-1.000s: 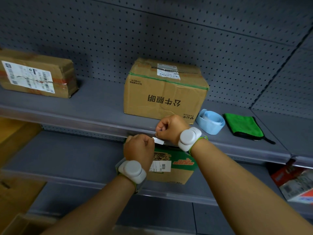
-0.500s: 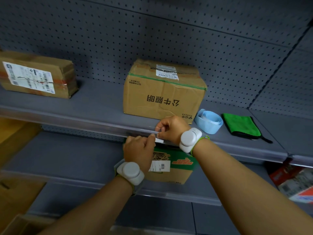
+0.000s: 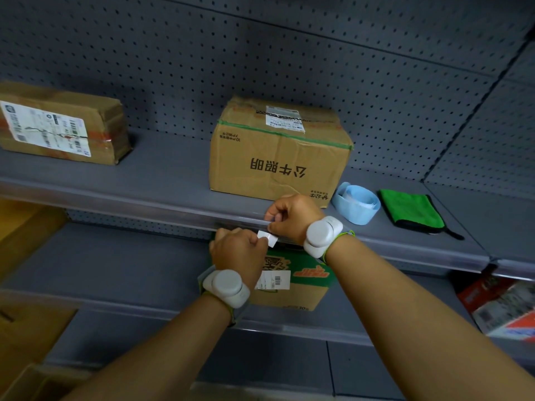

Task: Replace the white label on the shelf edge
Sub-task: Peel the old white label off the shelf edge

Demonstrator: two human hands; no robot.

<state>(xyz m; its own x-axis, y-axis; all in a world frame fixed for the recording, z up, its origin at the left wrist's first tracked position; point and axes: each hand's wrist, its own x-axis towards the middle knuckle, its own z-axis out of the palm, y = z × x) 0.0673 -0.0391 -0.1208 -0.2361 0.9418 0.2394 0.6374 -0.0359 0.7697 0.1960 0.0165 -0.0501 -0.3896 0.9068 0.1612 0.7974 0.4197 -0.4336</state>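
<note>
A small white label [image 3: 267,238] sits just below the clear plastic strip of the shelf edge [image 3: 144,202], between my two hands. My left hand [image 3: 238,254] pinches its left end with thumb and fingers. My right hand [image 3: 289,217] is curled against the shelf edge strip, fingertips touching the label's upper right end and the strip's lip. Both wrists carry white round bands. Whether the label is tucked into the strip or free of it is hidden by my fingers.
A cardboard box with printed characters [image 3: 279,151] stands on the shelf right behind my hands. A light blue tape roll [image 3: 355,202] and a green cloth [image 3: 411,208] lie to its right, another box [image 3: 60,124] far left. A green-topped carton [image 3: 292,280] sits on the lower shelf.
My left hand has risen slightly toward the shelf edge and the label shows more between my fingers. My right hand stays at the strip.
</note>
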